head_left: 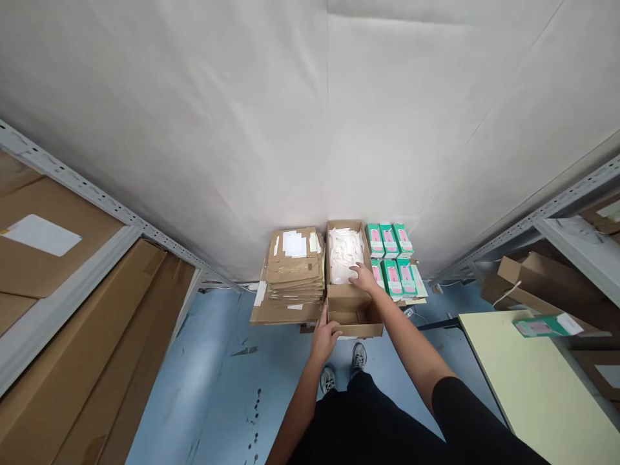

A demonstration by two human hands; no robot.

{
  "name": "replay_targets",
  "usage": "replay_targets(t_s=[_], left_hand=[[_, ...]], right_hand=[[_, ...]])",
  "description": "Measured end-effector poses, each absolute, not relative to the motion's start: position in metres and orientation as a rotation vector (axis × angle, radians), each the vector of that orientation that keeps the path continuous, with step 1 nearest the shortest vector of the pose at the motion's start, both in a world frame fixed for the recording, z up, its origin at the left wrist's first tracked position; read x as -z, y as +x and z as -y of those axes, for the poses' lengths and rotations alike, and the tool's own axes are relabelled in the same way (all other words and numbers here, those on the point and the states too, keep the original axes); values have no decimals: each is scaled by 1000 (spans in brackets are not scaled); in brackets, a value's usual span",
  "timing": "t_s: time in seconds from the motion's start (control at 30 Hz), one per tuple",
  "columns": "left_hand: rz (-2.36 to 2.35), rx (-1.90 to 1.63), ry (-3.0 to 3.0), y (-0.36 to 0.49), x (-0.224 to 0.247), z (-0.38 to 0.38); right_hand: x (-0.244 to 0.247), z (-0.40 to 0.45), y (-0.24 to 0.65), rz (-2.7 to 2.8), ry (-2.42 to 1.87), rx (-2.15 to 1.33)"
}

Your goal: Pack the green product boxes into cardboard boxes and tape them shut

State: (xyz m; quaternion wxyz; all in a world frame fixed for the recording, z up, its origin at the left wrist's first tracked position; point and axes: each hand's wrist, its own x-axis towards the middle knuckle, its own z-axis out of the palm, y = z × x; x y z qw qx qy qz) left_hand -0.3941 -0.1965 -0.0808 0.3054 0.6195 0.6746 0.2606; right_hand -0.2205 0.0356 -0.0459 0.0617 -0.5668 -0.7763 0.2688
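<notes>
Nearer hand: the right hand point(363, 279), at the near right part of the white, thin, loosely piled packets point(345, 245); the pile lies just beyond its fingertips and toward the person's left.
Long axis: the tall-sided brown cardboard box point(345, 224) around the packets runs lengthwise away from the person, toward the pale grey wall point(290, 129); the right forearm comes in at a slant from the right.
Right grip: fingers parted and reaching down to the pile; at this small size I cannot tell whether a packet is pinched.
Left grip: the left hand point(325, 336) is at the left side and near corner of the shallow, open brown carton point(361, 330), its fingers slightly spread; how firmly they press is unclear.
Containers: the box holds the packets; the carton sits just on its near side, showing brown inner walls and base.
Left of the box: a stack of flattened brown cardboard point(294, 271), with white labels on top.
Right of the box: green-and-white retail boxes with pink panels point(393, 284), upright in two rows.
Far right: a pale yellow-green counter point(533, 387) bears a similar green box point(540, 327), lying flat by its far edge.
</notes>
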Motion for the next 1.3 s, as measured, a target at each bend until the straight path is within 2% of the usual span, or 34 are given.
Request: replay_targets(t_s=[0.2, 0.4, 0.53, 0.7, 0.9, 1.13, 1.3], left_hand=[[-1769, -661, 1624, -395, 83, 193], [-1782, -614, 1595, -405, 87, 190], [-1790, -628, 1593, -409, 84, 181], [-1789, -641, 1621, -405, 76, 178], [-1820, -776, 1642, -400, 66, 190], [-1799, -868, 1668, -401, 68, 205], [-1733, -890, 1679, -386, 65, 211]], right_hand=[[78, -90, -245, 2495, -1873, -1025], [103, -102, -255, 2569, -1928, -1093], [95, -96, -252, 2548, -1941, -990], [57, -88, -246, 2452, -1953, -778], [12, -31, -226, 2273, -1662, -595], [4, 75, -192, 2328, -1640, -796], [-3, 106, -163, 2208, -1528, -805]])
